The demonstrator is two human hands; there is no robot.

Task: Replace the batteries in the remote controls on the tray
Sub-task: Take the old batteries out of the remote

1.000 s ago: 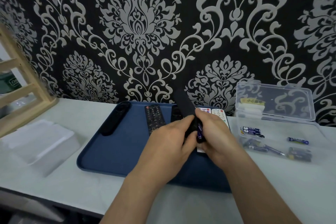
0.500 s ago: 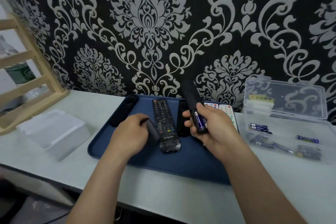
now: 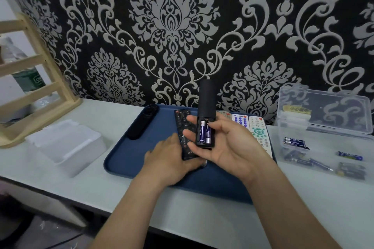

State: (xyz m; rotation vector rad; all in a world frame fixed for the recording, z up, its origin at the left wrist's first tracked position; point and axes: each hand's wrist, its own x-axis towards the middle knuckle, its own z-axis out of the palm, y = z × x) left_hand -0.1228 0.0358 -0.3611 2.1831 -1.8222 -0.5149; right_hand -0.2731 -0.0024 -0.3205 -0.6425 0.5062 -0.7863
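Note:
My right hand (image 3: pixel 228 147) grips a black remote (image 3: pixel 206 101) upright above the blue tray (image 3: pixel 129 159). Its back faces me, and the open compartment shows two blue batteries (image 3: pixel 203 133). My left hand (image 3: pixel 168 159) lies palm down on the tray over the near end of a black button remote (image 3: pixel 182 123). Its fingertips are hidden under my right hand, and no battery cover shows. A slim black remote (image 3: pixel 143 123) lies at the tray's left. Two white remotes (image 3: pixel 258 133) lie at its right.
An open clear plastic box (image 3: pixel 323 143) holding several loose batteries (image 3: pixel 294 142) stands right of the tray. A white box (image 3: pixel 66 143) sits to the left, with a wooden rack (image 3: pixel 40 87) and a bottle (image 3: pixel 28 79) behind it. The table edge runs close in front.
My hands came apart, the left one taking a small dark piece off the remote. The right hand turned the open compartment toward me, and the left hand dropped onto the tray.

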